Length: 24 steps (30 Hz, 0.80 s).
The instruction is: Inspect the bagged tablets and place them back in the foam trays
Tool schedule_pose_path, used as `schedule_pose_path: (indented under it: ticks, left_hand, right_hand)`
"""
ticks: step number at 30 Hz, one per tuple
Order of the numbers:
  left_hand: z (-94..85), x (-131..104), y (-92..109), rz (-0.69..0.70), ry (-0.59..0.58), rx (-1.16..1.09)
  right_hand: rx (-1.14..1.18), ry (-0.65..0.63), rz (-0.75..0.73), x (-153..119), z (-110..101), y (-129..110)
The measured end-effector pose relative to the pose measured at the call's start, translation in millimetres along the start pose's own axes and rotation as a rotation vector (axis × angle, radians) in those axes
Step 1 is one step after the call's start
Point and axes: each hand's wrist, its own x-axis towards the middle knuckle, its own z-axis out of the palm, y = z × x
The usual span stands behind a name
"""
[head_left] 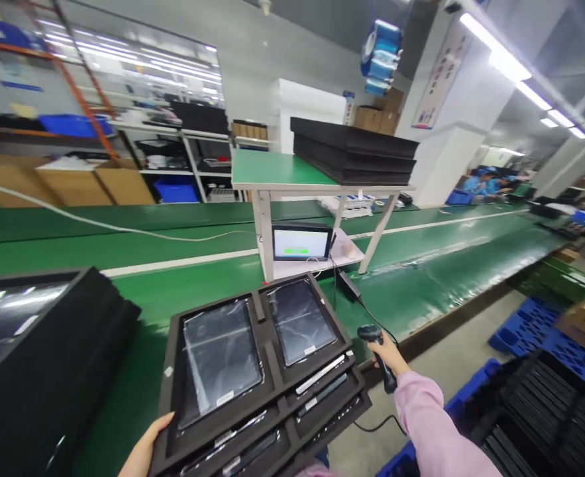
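Note:
My right hand (390, 351) is wrapped round the handle of a black barcode scanner (370, 333), held just right of a stack of black foam trays. On the top foam tray (273, 366) lie two film-wrapped tablets, a left tablet (222, 358) and a right tablet (301, 321), each with a small white label at its lower edge. My left hand (148, 445) grips the tray's near left side, thumb at the rim and the other fingers hidden. Lower trays show more wrapped devices at their front openings.
Another foam tray stack (98, 344) stands at left on the green bench (148, 265). Ahead, a small stand (262, 169) carries black foam trays (354, 156) above a lit screen (301, 244). Blue pallets (525, 331) and a black crate (545, 411) are at right.

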Motion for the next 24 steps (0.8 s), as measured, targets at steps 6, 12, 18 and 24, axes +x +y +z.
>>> schedule_pose_path:
  ticks: [6,12,18,24]
  left_hand:
    - [8.2,-0.9,-8.2,0.403,0.25,0.375]
    - [28.0,-18.9,0.1,0.706,0.732,1.064]
    - [89.1,-24.7,20.6,0.611,0.727,1.437]
    - [109.2,-10.2,56.9,0.374,0.772,1.32]
  right_hand:
    - [-0.259,0.034,-0.084,83.5,33.5,-17.5]
    - [-0.535,0.173,-0.281,63.0,54.0,-57.6]
    - [-0.757,-0.04,-0.499,18.5,117.2,-114.7]
    - [-0.86,0.004,-0.338,29.3,152.7,-139.9]
